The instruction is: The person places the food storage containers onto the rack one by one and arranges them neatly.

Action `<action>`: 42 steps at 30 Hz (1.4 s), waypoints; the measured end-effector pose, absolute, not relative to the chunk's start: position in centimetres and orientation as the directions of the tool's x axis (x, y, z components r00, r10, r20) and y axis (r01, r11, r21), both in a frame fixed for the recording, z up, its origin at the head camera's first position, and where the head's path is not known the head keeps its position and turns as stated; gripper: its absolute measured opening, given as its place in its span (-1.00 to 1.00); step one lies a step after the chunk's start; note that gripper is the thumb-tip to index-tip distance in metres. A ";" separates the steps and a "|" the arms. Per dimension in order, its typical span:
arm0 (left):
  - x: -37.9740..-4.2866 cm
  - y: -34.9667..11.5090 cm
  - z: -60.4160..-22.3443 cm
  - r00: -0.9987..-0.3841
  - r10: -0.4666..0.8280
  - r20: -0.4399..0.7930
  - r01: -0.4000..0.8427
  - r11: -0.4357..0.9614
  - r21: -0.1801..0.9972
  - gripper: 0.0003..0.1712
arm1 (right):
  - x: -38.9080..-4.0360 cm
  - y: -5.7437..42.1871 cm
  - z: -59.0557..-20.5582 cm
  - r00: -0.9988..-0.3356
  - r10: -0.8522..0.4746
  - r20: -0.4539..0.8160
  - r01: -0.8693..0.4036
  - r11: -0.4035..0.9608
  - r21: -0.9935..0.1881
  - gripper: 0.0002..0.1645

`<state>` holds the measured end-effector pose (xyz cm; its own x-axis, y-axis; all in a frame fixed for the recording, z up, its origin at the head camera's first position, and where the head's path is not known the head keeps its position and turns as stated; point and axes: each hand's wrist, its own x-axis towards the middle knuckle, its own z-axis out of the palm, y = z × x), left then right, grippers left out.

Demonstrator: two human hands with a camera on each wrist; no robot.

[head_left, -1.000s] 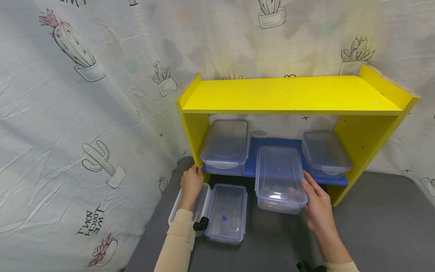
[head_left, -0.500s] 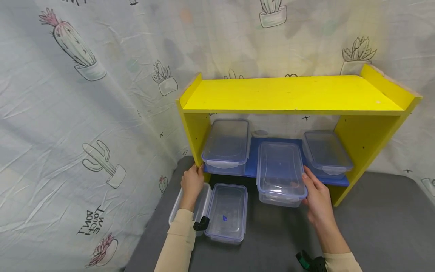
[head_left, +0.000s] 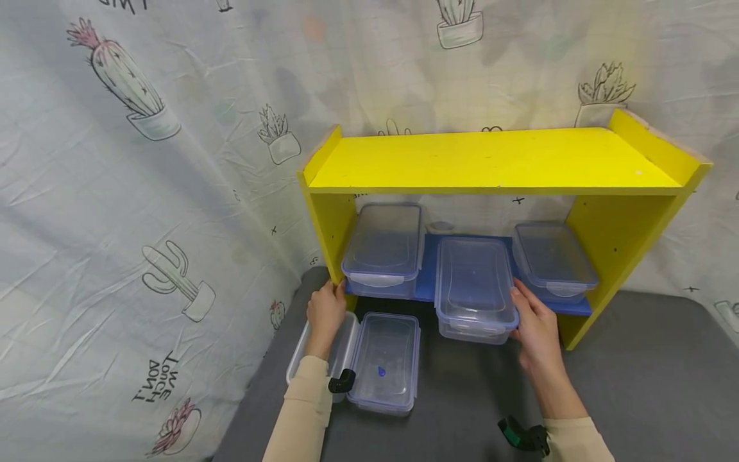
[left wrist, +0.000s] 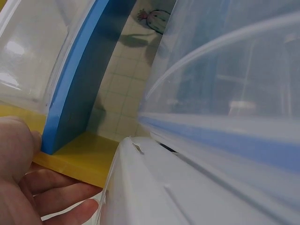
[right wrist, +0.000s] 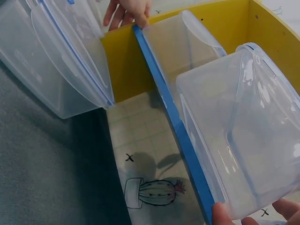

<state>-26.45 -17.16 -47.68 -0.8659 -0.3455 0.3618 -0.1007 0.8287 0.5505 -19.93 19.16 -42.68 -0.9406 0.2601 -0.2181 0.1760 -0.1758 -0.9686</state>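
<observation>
The head view is bright, the wrist views dimmer, with glare on the held container [right wrist: 239, 126].

Both hands reach forward, each in a grip.
In the head view, the left forearm [head_left: 297, 410], in a beige sleeve, rises from near 7 o'clock, and its bare left wrist [head_left: 317, 350] leads up toward 1 o'clock to the left hand [head_left: 326, 313]. In the left wrist view, that hand lies at 8 o'clock, its fingers [left wrist: 68, 197] slightly bent and stretched toward 3 o'clock, the thumb above and apart. The right forearm [head_left: 579, 439], likewise sleeved, enters between 4 and 5 o'clock; the right hand [head_left: 538, 330] sits at 4 o'clock, digits pointing toward 11. In the right wrist view, only its fingertips [right wrist: 221, 215] show, around 5 o'clock.
</observation>
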 end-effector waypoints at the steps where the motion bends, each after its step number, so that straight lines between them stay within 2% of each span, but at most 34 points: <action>1: -26.5 -17.2 -47.7 -0.863 -0.344 0.369 -0.098 0.833 0.545 -0.62 | -20.0 19.2 -42.6 -0.941 0.260 -0.215 0.174 -0.174 -0.969 -0.31; 6: -26.7 -17.5 -48.0 -0.854 -0.338 0.395 -0.088 0.844 0.529 -0.61 | -20.3 19.1 -42.3 -0.945 0.251 -0.208 0.171 -0.161 -0.972 -0.28; 22: -26.7 -17.8 -48.3 -0.866 -0.337 0.370 -0.099 0.840 0.534 -0.60 | -21.6 18.4 -42.5 -0.910 0.336 -0.244 0.176 -0.218 -0.960 -0.32; 28: -26.5 -17.9 -48.4 -0.869 -0.334 0.365 -0.099 0.840 0.533 -0.61 | -20.9 18.1 -43.1 -0.912 0.375 -0.168 0.157 -0.061 -0.986 -0.32; 32: -26.5 -18.0 -48.3 -0.868 -0.329 0.372 -0.092 0.842 0.532 -0.62 | -20.0 17.8 -43.7 -0.903 0.429 0.021 0.050 0.154 -0.987 -0.38; 34: -26.5 -18.0 -48.2 -0.867 -0.327 0.375 -0.088 0.842 0.532 -0.61 | -19.6 17.5 -44.0 -0.862 0.464 0.205 -0.067 0.297 -0.953 -0.47; 36: -26.5 -18.1 -48.1 -0.864 -0.330 0.381 -0.086 0.842 0.533 -0.62 | -19.3 17.2 -44.4 -0.766 0.469 0.440 -0.217 0.455 -0.863 -0.54; 39: -26.6 -18.0 -48.1 -0.863 -0.330 0.382 -0.085 0.841 0.534 -0.61 | -19.2 16.6 -44.9 -0.529 0.364 0.766 -0.441 0.653 -0.615 -0.59; 41: -26.6 -18.0 -48.1 -0.865 -0.325 0.381 -0.080 0.841 0.535 -0.61 | -19.1 16.2 -45.1 -0.392 0.245 0.887 -0.544 0.715 -0.438 -0.60; 42: -26.6 -17.9 -48.1 -0.867 -0.323 0.380 -0.079 0.841 0.535 -0.61 | -19.0 16.0 -45.2 -0.346 0.190 0.919 -0.579 0.727 -0.369 -0.60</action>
<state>-26.57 -17.94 -48.12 -0.8667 -0.3232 0.3801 -0.0789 0.8411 0.5351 -19.00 16.03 -45.16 -0.3460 0.1901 0.9188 -0.5795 0.7269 -0.3686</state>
